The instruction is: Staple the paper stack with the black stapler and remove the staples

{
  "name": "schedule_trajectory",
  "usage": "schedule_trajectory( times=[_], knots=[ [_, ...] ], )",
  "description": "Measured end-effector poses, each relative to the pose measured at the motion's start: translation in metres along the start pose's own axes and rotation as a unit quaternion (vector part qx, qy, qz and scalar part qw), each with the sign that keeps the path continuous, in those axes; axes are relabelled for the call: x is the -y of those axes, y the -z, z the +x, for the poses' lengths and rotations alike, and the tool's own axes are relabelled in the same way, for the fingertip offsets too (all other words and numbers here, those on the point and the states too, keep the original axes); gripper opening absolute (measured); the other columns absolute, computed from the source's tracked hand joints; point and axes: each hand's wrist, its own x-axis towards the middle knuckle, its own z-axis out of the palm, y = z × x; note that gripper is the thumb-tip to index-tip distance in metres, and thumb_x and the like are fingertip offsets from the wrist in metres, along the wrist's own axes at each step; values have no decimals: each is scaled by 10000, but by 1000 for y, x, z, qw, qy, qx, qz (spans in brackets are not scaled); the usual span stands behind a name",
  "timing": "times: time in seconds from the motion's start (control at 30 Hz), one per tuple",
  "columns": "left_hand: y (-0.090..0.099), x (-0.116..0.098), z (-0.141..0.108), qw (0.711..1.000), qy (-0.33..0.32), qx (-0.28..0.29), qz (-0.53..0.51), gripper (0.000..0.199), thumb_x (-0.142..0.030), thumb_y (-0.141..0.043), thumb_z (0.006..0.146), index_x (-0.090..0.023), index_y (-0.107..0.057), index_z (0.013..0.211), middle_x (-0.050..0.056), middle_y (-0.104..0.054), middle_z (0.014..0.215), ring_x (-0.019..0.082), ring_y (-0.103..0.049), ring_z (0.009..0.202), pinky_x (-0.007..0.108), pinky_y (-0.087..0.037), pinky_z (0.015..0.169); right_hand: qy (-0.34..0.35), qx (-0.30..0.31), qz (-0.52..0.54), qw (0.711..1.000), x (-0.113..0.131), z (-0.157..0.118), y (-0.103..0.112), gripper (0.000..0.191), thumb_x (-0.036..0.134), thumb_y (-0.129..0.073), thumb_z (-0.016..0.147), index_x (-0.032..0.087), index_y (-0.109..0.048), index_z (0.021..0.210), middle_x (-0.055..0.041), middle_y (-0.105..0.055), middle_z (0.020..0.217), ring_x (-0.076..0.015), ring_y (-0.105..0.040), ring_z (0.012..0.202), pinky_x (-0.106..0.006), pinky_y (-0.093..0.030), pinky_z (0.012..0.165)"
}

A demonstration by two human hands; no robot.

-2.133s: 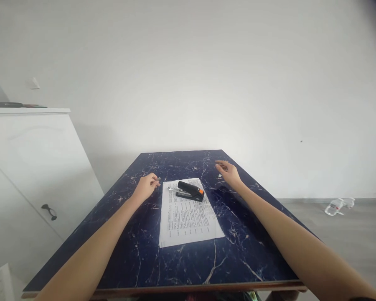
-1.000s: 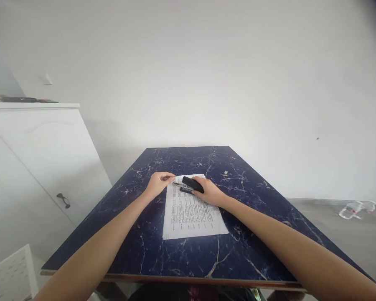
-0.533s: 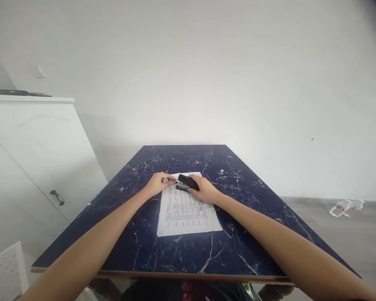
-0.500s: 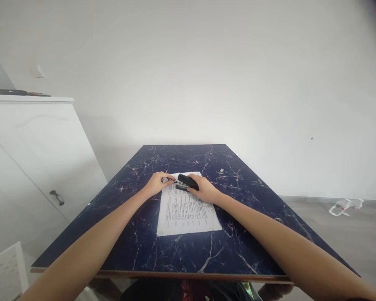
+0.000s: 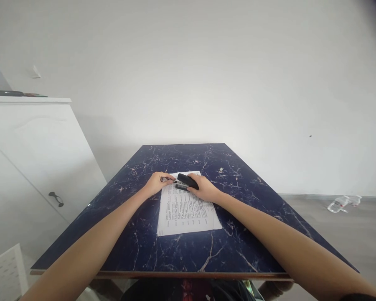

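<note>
Printed paper [image 5: 188, 219] lies on the dark blue marbled table [image 5: 188, 257]. Above its far part, my right hand [image 5: 204, 188] is wrapped round the back of a black stapler [image 5: 188, 181], whose jaws are apart and point left. My left hand [image 5: 159, 183] is at the paper's far left corner, close to the stapler's front end. Its thumb and fingertips are pinched together there; whatever is between them is too small to make out.
A white cabinet [image 5: 31, 150] with a dark handle [image 5: 56, 199] stands to the left, with dark flat items [image 5: 6, 93] on top. A pale wall [image 5: 207, 83] rises behind the table. Crumpled clear plastic [image 5: 343, 203] lies on the floor at the right.
The camera view has shifted very slightly. Both hands, the stapler and the paper look the same as before.
</note>
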Motion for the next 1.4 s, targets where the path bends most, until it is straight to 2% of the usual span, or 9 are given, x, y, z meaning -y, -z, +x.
schedule_trajectory(
  times=[0.37, 0.63, 0.73, 0.93, 1.1, 1.17, 1.27, 1.33, 1.4],
  knots=[
    [1, -1, 1, 999, -19, 29, 25, 227, -411, -693, 897, -291, -823, 1039, 56, -791, 1082, 243, -685, 892, 325, -485, 728, -8, 2, -1, 1000, 0, 0, -1, 376, 260, -655, 932, 208, -555, 1291, -100, -705, 1079, -236, -672, 884, -320, -487, 697],
    [28, 4, -6, 992, -52, 111, -10, 240, -346, -660, 911, -312, -806, 1098, 66, -759, 1137, 245, -690, 1040, 370, -530, 905, -5, -36, 54, 998, -4, -1, 2, 354, 269, -704, 905, 217, -641, 1250, -91, -724, 1135, -250, -693, 981, -363, -531, 820],
    [33, -7, -10, 993, -54, 99, -33, 216, -344, -706, 878, -285, -809, 1060, 67, -767, 1083, 240, -696, 1006, 378, -518, 915, 15, -53, 103, 993, -3, -3, 12, 364, 276, -726, 884, 211, -667, 1237, -79, -737, 1113, -254, -701, 990, -372, -539, 851],
    [12, -48, -15, 995, -79, 43, -36, 369, -345, -825, 763, -261, -690, 1096, 26, -758, 1041, 235, -684, 984, 405, -478, 954, 77, -24, 173, 982, 14, -8, 19, 382, 320, -747, 862, 185, -688, 1215, -83, -741, 1080, -247, -704, 940, -374, -559, 833],
    [-2, -52, -14, 989, -119, 90, 12, 389, -427, -819, 774, -283, -675, 1106, 43, -716, 1126, 268, -642, 1071, 440, -422, 1023, 101, 25, 143, 984, 21, -7, 19, 360, 296, -768, 838, 205, -717, 1183, -77, -752, 1075, -245, -706, 932, -362, -554, 833],
    [-5, -43, -10, 992, -96, 81, 28, 474, -480, -811, 773, -289, -663, 1180, 70, -699, 1198, 298, -626, 1127, 447, -436, 1008, 82, 15, 132, 988, 15, -3, 22, 347, 301, -777, 831, 201, -729, 1159, -72, -757, 1046, -237, -708, 899, -352, -550, 813],
    [-9, -27, -4, 993, -7, -1, 119, 538, -570, -698, 851, -250, -627, 1277, 141, -652, 1314, 363, -560, 1260, 477, -437, 1004, 7, -60, 93, 994, -4, 3, 31, 306, 302, -797, 813, 194, -746, 1095, -61, -760, 998, -231, -706, 887, -345, -539, 811],
    [-10, -17, -3, 974, 69, -50, 212, 618, -634, -660, 847, -182, -628, 1267, 220, -622, 1340, 435, -517, 1297, 528, -423, 1006, -58, -116, 50, 990, -24, 3, 39, 297, 286, -813, 789, 197, -751, 1065, -58, -763, 984, -234, -703, 888, -345, -534, 808],
    [-11, -11, -4, 952, 119, -52, 279, 633, -653, -683, 807, -128, -655, 1159, 279, -623, 1282, 486, -534, 1244, 554, -432, 973, -119, -154, -2, 981, -45, 1, 47, 291, 267, -814, 775, 200, -751, 1051, -58, -765, 970, -239, -699, 880, -343, -530, 795]
  ],
)
